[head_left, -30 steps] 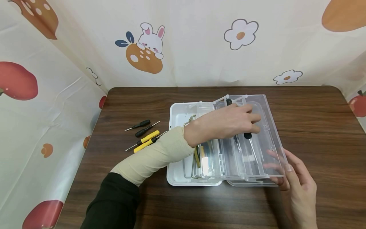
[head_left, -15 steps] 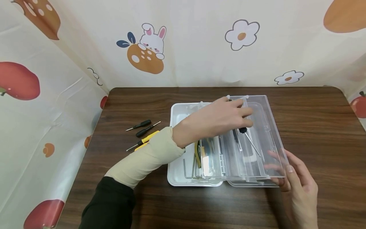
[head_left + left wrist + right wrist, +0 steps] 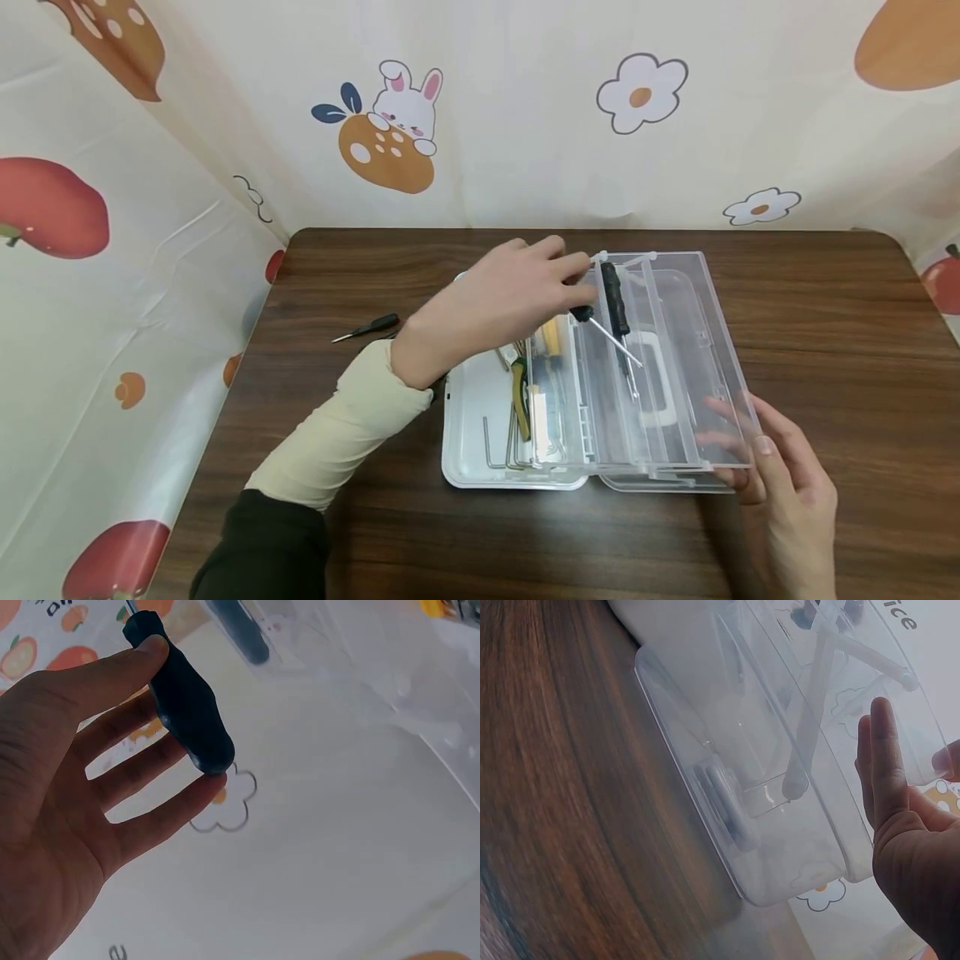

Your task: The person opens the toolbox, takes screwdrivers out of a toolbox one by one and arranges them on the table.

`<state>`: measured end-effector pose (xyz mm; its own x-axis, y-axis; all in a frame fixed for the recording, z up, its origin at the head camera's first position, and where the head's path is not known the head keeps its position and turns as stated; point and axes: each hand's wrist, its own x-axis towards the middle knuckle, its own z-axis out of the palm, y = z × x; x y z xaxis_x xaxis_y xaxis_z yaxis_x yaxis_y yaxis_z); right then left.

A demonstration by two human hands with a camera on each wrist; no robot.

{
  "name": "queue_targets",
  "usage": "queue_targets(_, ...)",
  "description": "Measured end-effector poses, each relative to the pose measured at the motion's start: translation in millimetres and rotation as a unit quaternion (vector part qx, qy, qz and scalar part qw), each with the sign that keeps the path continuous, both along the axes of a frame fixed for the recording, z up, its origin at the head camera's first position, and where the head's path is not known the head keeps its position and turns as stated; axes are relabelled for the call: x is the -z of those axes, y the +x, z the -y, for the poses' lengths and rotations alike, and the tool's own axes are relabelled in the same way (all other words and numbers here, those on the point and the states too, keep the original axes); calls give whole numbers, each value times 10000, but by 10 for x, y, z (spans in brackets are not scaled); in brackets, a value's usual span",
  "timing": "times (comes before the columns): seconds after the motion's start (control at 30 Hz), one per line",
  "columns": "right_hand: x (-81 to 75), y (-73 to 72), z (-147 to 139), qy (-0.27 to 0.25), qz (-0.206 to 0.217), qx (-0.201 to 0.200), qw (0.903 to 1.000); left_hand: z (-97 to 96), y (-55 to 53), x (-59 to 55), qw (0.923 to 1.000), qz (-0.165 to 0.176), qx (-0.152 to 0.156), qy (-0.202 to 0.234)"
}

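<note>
My left hand (image 3: 498,292) pinches a screwdriver (image 3: 191,701) by its dark handle, above the left part of a clear plastic tray (image 3: 686,333). Its metal shaft slants down to the right, over the tray. Another black-handled screwdriver (image 3: 614,300) lies in a tray compartment. My right hand (image 3: 787,492) holds the tray's near right corner, thumb on top and fingers below, seen through the plastic. The tray is hinged above an open white toolbox (image 3: 467,433). Inside the box are yellow-and-black-handled pliers (image 3: 521,408) and bent hex keys (image 3: 487,446), partly hidden.
A small black screwdriver (image 3: 371,325) lies on the wooden table (image 3: 420,533) to the left; my left forearm covers the other tools there. The toolbox's clear lid (image 3: 675,482) rests on the table under the tray. A patterned curtain (image 3: 517,125) stands behind the table.
My left hand has lifted the screwdriver from the tray and carried it left. The small tools on the table have become mostly covered by the forearm. My right hand keeps its hold.
</note>
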<state>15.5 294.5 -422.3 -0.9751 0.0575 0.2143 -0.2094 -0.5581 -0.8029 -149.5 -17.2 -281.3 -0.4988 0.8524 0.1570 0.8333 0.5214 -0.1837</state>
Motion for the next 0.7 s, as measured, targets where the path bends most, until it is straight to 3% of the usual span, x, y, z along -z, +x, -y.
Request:
queue_targets(0.2, 3, 2, -2, -23, 1, 12, 10000, 284, -24, 12, 9988, -30, -377, 314)
queue_targets(0.4, 8, 3, -1, -124, -62, -18, 9999, 550, -24, 78, 9946, 219, -770, 665)
queue_targets(0.7, 11, -2, 11, -169, -81, -39, 9998, 988, 7, 226, 9825, 402, -1411, 1147)
